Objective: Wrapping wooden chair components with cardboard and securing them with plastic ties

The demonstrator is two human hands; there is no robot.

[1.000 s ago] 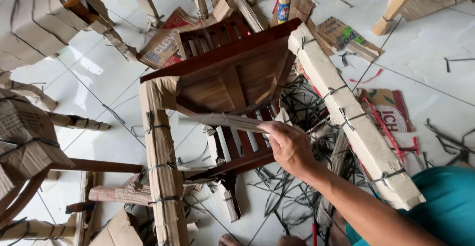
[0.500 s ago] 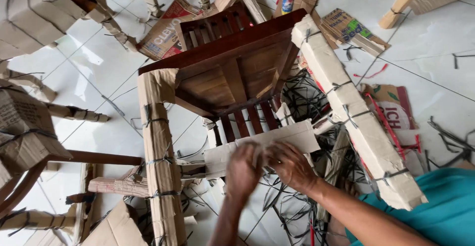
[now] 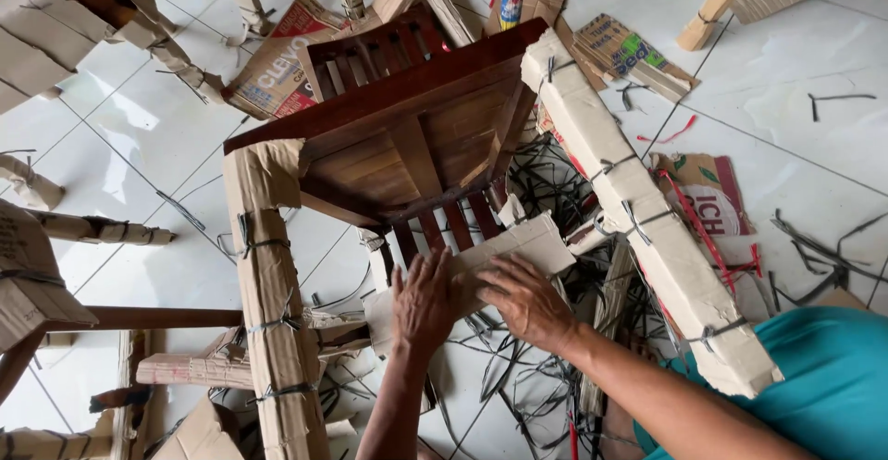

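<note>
White tiled floor (image 3: 786, 81), strewn with black strapping offcuts (image 3: 546, 192): both hands had come onto the cardboard strip.

Half a second before, the cardboard strip (image 3: 518, 245) sat lower; it now lay pressed against the upturned wooden chair (image 3: 416, 136), across its back slats. The left hand (image 3: 424, 301) lay flat, fingers spread; the right hand (image 3: 525, 301) pinched the strip's lower edge, apparently settling the padding into place.
</note>
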